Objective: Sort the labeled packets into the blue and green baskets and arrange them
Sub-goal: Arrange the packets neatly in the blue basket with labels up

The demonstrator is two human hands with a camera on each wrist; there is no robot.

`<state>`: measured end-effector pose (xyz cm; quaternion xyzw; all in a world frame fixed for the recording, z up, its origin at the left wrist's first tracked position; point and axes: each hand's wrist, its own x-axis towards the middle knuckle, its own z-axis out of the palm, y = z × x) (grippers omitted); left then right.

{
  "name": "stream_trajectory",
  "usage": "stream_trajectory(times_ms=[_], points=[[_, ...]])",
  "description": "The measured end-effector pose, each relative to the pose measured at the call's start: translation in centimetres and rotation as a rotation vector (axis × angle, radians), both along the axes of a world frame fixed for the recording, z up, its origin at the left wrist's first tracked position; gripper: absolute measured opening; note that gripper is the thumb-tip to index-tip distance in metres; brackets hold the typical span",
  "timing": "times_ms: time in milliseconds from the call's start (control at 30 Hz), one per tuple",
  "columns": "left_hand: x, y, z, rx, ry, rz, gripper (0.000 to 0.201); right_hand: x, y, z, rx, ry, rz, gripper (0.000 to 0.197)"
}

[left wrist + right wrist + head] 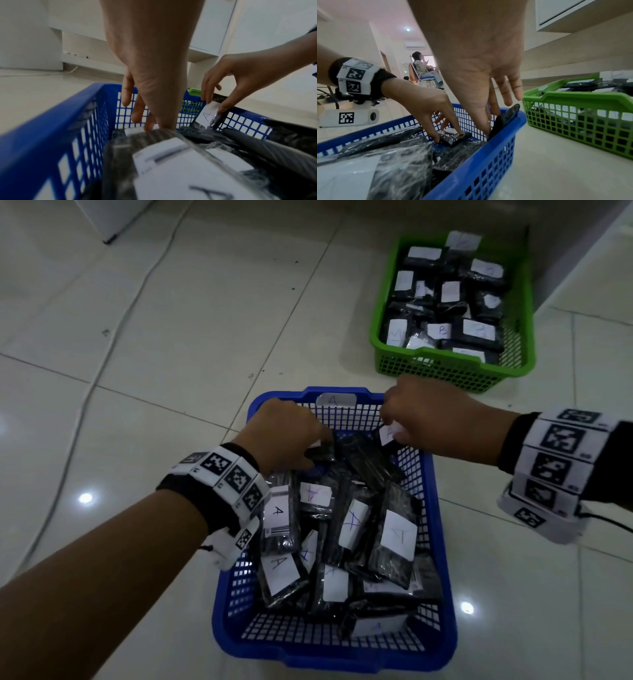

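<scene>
The blue basket (442, 542) (51, 121) (505, 125) on the tiled floor holds several black packets with white "A" labels. At its far left, my left hand (308, 455) (150, 127) (448, 133) grips a small black packet (320, 455) (455, 137) lying flat, thumb and fingers on its ends. My right hand (394, 426) (214, 105) (488, 121) pinches the top of an "A" packet (388, 433) (207, 115) (506, 117) that stands tilted against the far right wall. The green basket (455, 371) (573, 97), further back on the right, is filled with labeled packets, one marked "B".
A white cable (113, 337) runs across the floor on the left. White furniture (582, 251) stands just behind the green basket, and a white cabinet corner (109, 217) sits at top left. Far off, a person (421, 67) sits on a chair.
</scene>
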<state>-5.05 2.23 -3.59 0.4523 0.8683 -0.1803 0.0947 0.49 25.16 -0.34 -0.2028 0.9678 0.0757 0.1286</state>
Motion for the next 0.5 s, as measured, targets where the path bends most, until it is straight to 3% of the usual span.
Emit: stream_trajectory(times_ms=[100,233,333,433,500], points=[[0.4,1.0,0.4,-0.055,-0.01,0.014,0.035,0.2,0.4,-0.7,0.078,-0.033,-0.056,0.031],[0.3,2.7,0.6,-0.003,-0.019,0.024,0.034,0.6,0.7,-1.6,0.007,-0.032,-0.105,0.033],[0.1,4.3,0.3,0.121,-0.141,-0.093,0.052,0.7,0.9,-0.7,-0.079,-0.071,-0.155,0.042],[0.3,5.8,-1.1,0.001,-0.24,-0.087,0.075,1.0,0.7,0.9,-0.091,-0.12,-0.132,0.054],[0.6,6.4,-1.8,-0.057,-0.245,-0.07,0.077,1.3,0.7,1.8,-0.065,-0.157,-0.119,0.053]])
